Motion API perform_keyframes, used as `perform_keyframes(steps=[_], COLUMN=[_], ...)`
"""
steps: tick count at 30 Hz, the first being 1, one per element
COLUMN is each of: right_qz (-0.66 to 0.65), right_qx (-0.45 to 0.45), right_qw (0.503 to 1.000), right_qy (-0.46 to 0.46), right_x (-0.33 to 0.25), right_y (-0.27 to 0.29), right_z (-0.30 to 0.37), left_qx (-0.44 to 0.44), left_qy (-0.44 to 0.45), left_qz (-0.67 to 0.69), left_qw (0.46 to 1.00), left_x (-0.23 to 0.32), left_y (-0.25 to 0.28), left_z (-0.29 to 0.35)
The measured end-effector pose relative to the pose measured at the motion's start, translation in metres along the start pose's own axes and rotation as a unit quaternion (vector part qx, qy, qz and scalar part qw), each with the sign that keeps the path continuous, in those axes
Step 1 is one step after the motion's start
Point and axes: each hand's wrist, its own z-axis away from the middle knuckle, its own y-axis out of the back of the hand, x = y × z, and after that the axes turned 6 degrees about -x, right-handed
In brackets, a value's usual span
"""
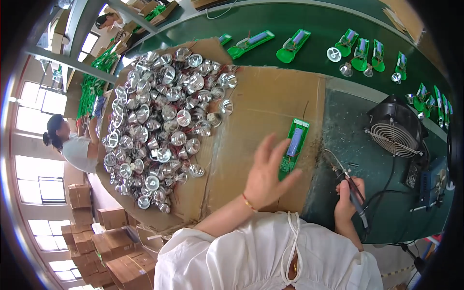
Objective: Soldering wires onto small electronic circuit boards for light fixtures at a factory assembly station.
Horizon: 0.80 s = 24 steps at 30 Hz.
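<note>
A green plastic casing (300, 126) with a purple cylindrical battery (294, 143) and a green circuit board (287, 164) lies on the cardboard sheet in front of me. A thin dark wire sticks up from its far end. My left hand (265, 175) hovers beside and partly over it, fingers spread and holding nothing; whether a fingertip touches the casing I cannot tell. Over the dark green bench to the right, my right hand (347, 202) is closed round a soldering iron (358, 204), its tip pointing up and left toward the cardboard's edge.
Many silvery lamp reflectors (169, 112) are heaped at the left on cardboard (263, 96). More green casings (293, 46) line the conveyor belt (203, 30) at the back. A black fan (394, 126) and a blue box (427, 186) stand right. Another person (77, 147) works far left.
</note>
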Motion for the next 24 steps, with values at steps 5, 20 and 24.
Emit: perform_keyframes(steps=[5, 20, 24], right_qz=[0.006, -0.012, -0.018], right_qx=[0.025, -0.056, -0.168], right_qw=[1.000, 0.996, 0.980], right_qy=[0.018, 0.074, 0.107], right_x=[0.007, -0.018, -0.028], right_y=[0.002, -0.004, -0.016], right_z=[-0.002, 0.014, 0.023], left_qx=[0.207, 0.011, 0.010], left_qy=[0.069, 0.077, 0.010], left_qz=[-0.142, 0.137, 0.081], left_qw=[0.965, 0.987, 0.997], left_x=[-0.085, -0.035, -0.031], left_y=[0.047, 0.032, 0.013], left_z=[-0.060, 0.003, 0.023])
